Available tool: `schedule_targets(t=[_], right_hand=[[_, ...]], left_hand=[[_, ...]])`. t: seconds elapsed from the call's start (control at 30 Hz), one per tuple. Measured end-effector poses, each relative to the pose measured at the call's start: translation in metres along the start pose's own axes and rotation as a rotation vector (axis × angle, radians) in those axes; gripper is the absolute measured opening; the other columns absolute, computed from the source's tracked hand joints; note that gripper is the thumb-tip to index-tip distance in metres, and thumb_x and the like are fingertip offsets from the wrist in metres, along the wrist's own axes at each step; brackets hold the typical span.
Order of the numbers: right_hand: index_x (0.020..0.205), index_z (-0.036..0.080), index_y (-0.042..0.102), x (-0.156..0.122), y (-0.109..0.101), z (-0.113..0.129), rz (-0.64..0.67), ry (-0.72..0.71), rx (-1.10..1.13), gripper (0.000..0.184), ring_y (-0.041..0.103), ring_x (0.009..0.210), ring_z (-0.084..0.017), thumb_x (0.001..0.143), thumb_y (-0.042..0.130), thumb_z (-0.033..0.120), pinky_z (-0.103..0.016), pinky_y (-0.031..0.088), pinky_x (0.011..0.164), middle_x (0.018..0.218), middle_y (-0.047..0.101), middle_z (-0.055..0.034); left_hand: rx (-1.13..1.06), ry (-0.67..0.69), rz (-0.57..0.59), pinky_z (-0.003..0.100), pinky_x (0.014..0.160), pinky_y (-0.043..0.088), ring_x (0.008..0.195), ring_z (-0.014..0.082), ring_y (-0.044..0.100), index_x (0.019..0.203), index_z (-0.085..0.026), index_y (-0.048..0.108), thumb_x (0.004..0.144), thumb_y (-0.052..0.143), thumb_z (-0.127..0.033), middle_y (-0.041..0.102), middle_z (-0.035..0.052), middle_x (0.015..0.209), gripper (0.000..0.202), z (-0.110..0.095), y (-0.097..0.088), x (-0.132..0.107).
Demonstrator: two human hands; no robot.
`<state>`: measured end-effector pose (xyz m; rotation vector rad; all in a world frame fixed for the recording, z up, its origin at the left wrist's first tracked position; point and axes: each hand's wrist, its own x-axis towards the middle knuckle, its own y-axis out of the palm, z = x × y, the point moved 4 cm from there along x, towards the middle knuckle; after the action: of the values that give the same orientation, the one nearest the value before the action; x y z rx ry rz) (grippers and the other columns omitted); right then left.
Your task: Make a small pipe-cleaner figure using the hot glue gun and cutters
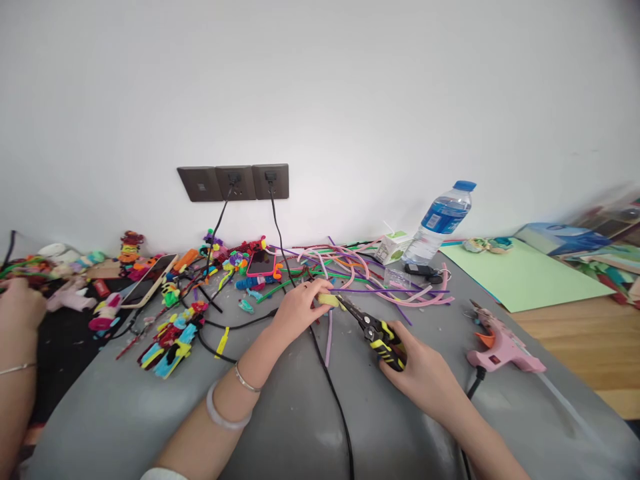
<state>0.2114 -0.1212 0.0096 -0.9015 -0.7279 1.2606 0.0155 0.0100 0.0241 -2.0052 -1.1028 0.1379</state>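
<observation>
My left hand rests on the grey table, its fingers pinched on a short yellow fuzzy pipe-cleaner piece. My right hand grips the yellow-and-black handles of a pair of pliers. The plier tips point up-left and reach the yellow piece. A purple pipe cleaner lies just below my left hand. A tangle of pink, purple and green pipe cleaners spreads behind both hands.
A pink glue gun lies at the right, a water bottle and small carton behind. Black cables run from wall sockets. Finished colourful figures and two phones lie left. Another person's hand is far left.
</observation>
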Motion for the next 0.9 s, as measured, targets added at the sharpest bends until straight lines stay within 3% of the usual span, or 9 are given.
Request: schedule_targets(t=[0.67,0.9], right_hand=[[0.108,0.026,0.055,0.005,0.003,-0.011,-0.049,0.012,0.031,0.036,0.07,0.07,-0.025,0.071,0.051,0.028,-0.03,0.046,0.059,0.079,0.072,-0.0023],[0.104,0.025,0.056,0.007,0.0,-0.015,-0.131,0.03,0.114,0.032,0.071,0.069,-0.025,0.073,0.052,0.033,-0.029,0.047,0.059,0.081,0.073,-0.003]], left_hand=[[0.017,-0.004,-0.009,0.033,0.088,0.051,0.101,0.0208,0.066,0.111,-0.028,0.057,0.083,0.063,-0.019,0.072,-0.001,0.107,0.03,-0.001,-0.001,0.001],[0.021,0.011,-0.031,0.033,0.087,0.052,0.098,0.0202,0.067,0.111,-0.028,0.058,0.084,0.062,-0.02,0.072,0.0001,0.109,0.028,0.0,-0.001,0.001]])
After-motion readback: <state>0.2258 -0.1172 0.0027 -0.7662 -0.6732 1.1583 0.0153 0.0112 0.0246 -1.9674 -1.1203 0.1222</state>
